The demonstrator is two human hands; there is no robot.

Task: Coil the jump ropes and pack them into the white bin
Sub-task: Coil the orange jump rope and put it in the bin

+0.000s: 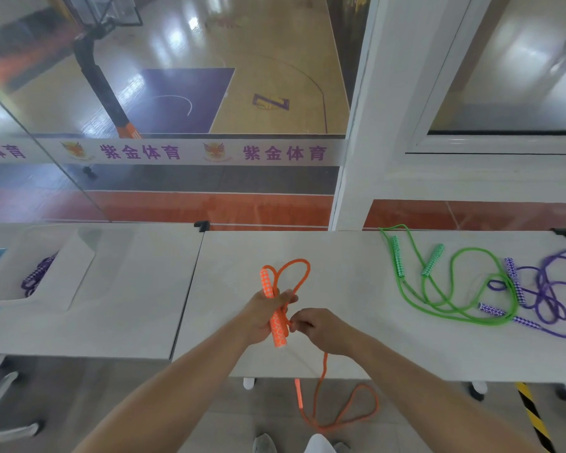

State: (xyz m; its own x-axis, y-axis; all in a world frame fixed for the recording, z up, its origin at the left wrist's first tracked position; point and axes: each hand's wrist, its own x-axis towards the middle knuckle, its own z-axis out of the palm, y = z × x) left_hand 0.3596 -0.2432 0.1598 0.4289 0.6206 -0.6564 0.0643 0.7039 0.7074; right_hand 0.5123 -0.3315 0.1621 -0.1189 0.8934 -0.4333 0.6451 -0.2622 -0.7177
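My left hand [264,317] grips an orange jump rope handle [274,317] upright over the table, with a loop of orange rope [299,273] standing above the fist. My right hand [317,328] pinches the orange cord right beside the handle. The rest of the orange rope [340,416] and its second handle hang below the table's front edge. A green jump rope [451,289] lies uncoiled at the right, and a purple jump rope [543,292] lies tangled beyond it. The white bin [69,276] sits at far left with a purple rope [35,276] inside.
Two pale tables [340,256] meet at a seam left of my hands. A glass wall and a white pillar [350,158] stand behind them. A yellow-black striped bar [533,416] and my shoes [265,444] show on the floor below.
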